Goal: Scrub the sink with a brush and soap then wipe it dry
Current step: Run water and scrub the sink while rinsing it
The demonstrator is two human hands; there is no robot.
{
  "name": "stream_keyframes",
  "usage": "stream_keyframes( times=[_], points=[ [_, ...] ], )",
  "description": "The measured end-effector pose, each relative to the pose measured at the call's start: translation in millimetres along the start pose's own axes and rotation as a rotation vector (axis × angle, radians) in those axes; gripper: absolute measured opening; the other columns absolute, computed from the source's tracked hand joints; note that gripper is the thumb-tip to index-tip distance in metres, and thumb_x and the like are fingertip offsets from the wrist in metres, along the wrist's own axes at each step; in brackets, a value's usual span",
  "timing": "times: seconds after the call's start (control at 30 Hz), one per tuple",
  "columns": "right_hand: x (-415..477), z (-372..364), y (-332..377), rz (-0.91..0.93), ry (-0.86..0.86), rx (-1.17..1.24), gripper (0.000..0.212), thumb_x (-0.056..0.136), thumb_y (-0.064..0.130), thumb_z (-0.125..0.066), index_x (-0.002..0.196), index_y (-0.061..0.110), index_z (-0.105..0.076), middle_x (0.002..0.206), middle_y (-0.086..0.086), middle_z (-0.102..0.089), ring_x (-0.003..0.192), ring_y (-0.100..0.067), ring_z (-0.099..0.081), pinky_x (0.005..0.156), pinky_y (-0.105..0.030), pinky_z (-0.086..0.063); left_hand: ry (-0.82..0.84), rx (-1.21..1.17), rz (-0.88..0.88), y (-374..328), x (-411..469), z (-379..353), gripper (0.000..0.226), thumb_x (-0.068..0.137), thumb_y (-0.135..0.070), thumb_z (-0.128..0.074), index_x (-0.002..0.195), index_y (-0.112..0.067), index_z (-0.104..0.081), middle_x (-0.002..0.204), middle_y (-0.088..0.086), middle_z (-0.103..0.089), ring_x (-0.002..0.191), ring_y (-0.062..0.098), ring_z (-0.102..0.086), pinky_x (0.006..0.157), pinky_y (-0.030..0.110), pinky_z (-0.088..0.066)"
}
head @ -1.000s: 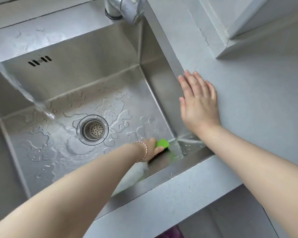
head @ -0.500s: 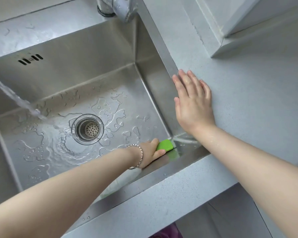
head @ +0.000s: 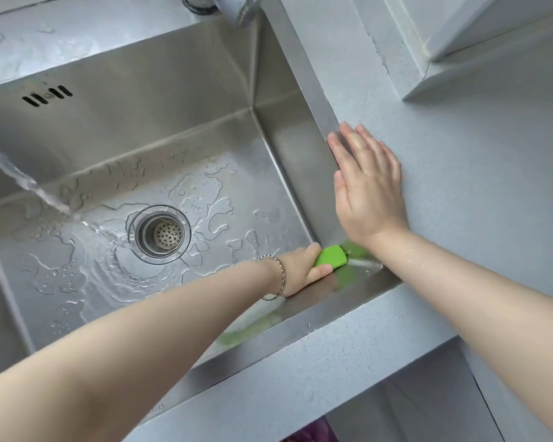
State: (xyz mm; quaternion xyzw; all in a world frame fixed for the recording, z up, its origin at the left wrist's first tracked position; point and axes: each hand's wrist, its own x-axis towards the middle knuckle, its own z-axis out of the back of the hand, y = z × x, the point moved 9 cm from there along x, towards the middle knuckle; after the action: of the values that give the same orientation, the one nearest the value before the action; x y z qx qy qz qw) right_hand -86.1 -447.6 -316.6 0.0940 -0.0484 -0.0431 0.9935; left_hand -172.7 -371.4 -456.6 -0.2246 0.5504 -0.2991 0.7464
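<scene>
Your left hand (head: 304,269) grips the brush (head: 331,257), fingers and thumb curled round its green body. Only the end that projects past your fist is visible; the bristle face is hidden beneath it. The brush sits on the floor of the sink (head: 141,90), in the near right corner, where the near wall meets the right wall.

Your right hand (head: 369,193) lies flat, fingers straight and together, across the right rim and the countertop (head: 492,202). It holds nothing. Its wrist passes just above the corner where the brush works.

Note the governing relation. The long axis of the brush runs roughly along the near wall, and its free end points right, close to the right wall. There is no room for travel in that direction. The open floor lies to the left and away from you, toward the drain strainer (head: 163,232) and the water stream (head: 23,180) that lands beside it.

Judge the step as scrubbing in progress, with wiping not yet begun. The next stroke probably calls for drawing the brush leftward along the near wall, or turning it to run up the right wall. Only your left hand is placed to do either. Hold the right wrist clear of the brush path.
</scene>
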Motion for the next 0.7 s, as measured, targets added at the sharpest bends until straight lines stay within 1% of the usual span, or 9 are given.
stream_keyframes(
  times=[0.1,0.2,0.3,0.37,0.4,0.47,0.57,0.63,0.7],
  points=[
    [0.4,-0.8,0.9,0.003,0.006,-0.003,0.053,0.087,0.019,-0.029,0.134,0.008,-0.05,0.142,-0.012,-0.045,0.134,-0.031,-0.039,0.108,-0.038,-0.017,0.03,0.088,0.133,31.5,18.0,-6.5,0.043,0.098,-0.044,-0.027,0.114,-0.005,-0.036,0.119,0.018,-0.052,0.106,0.032,-0.053,0.091,0.039,-0.039],
    [0.3,-0.7,0.3,0.008,0.002,-0.006,0.052,0.087,0.018,-0.03,0.134,0.007,-0.05,0.142,-0.012,-0.046,0.133,-0.032,-0.04,0.108,-0.037,-0.016,0.057,0.289,0.276,57.8,24.8,-8.6,0.046,0.099,-0.042,-0.03,0.129,-0.007,-0.032,0.127,0.018,-0.049,0.112,0.034,-0.052,0.094,0.042,-0.041],
    [-0.4,-1.5,-0.2,0.003,0.016,0.006,0.052,0.088,0.019,-0.03,0.135,0.008,-0.049,0.143,-0.012,-0.044,0.134,-0.032,-0.038,0.108,-0.037,-0.015,-0.052,0.404,0.348,61.8,14.4,20.2,0.049,0.098,-0.042,-0.031,0.135,-0.01,-0.031,0.133,0.016,-0.044,0.119,0.035,-0.046,0.096,0.041,-0.037],
    [0.1,-1.7,-0.9,0.004,0.023,0.024,0.052,0.088,0.019,-0.03,0.135,0.007,-0.049,0.143,-0.012,-0.044,0.134,-0.032,-0.038,0.109,-0.038,-0.015,-0.147,0.305,0.365,58.8,-8.4,47.7,0.049,0.097,-0.046,-0.031,0.128,-0.008,-0.036,0.127,0.016,-0.049,0.111,0.033,-0.05,0.087,0.037,-0.038],
    [0.3,-1.1,-1.6,0.008,0.029,0.04,0.052,0.088,0.019,-0.03,0.134,0.007,-0.049,0.143,-0.012,-0.045,0.134,-0.032,-0.038,0.109,-0.038,-0.016,-0.179,0.213,0.317,52.9,-20.7,55.2,0.047,0.097,-0.046,-0.031,0.123,-0.008,-0.039,0.119,0.015,-0.052,0.102,0.03,-0.052,0.081,0.034,-0.037],
    [1.0,-1.8,-3.6,0.002,0.047,0.089,0.052,0.087,0.021,-0.03,0.134,0.008,-0.051,0.143,-0.012,-0.045,0.134,-0.032,-0.038,0.109,-0.037,-0.017,-0.154,0.031,0.154,30.5,-42.8,56.1,0.04,0.098,-0.042,-0.031,0.118,-0.009,-0.042,0.102,0.01,-0.054,0.088,0.024,-0.05,0.074,0.029,-0.035],
    [4.8,0.8,-8.1,-0.029,0.093,0.216,0.054,0.086,0.025,-0.028,0.133,0.01,-0.052,0.144,-0.009,-0.043,0.137,-0.029,-0.035,0.109,-0.029,-0.017,-0.119,-0.125,-0.136,-21.6,-64.7,48.5,0.043,0.096,-0.043,-0.036,0.121,-0.009,-0.045,0.097,0.004,-0.054,0.087,0.02,-0.051,0.075,0.025,-0.037],
    [8.9,2.6,-13.8,-0.082,0.166,0.366,0.051,0.087,0.02,-0.03,0.133,0.01,-0.051,0.147,-0.008,-0.04,0.14,-0.026,-0.029,0.108,-0.018,-0.013,-0.115,-0.111,-0.267,-46.2,-62.3,40.3,0.055,0.088,-0.047,-0.034,0.123,-0.006,-0.045,0.101,0.007,-0.057,0.089,0.021,-0.053,0.08,0.027,-0.04],
    [12.3,2.2,-17.9,-0.108,0.246,0.513,0.045,0.091,0.009,-0.035,0.133,0.005,-0.05,0.148,-0.008,-0.036,0.142,-0.023,-0.024,0.103,-0.001,-0.007,-0.112,-0.125,-0.31,-58.5,-53.3,34.6,0.049,0.091,-0.043,-0.037,0.122,-0.006,-0.044,0.097,0.005,-0.053,0.086,0.021,-0.05,0.077,0.027,-0.039]
  ],
)
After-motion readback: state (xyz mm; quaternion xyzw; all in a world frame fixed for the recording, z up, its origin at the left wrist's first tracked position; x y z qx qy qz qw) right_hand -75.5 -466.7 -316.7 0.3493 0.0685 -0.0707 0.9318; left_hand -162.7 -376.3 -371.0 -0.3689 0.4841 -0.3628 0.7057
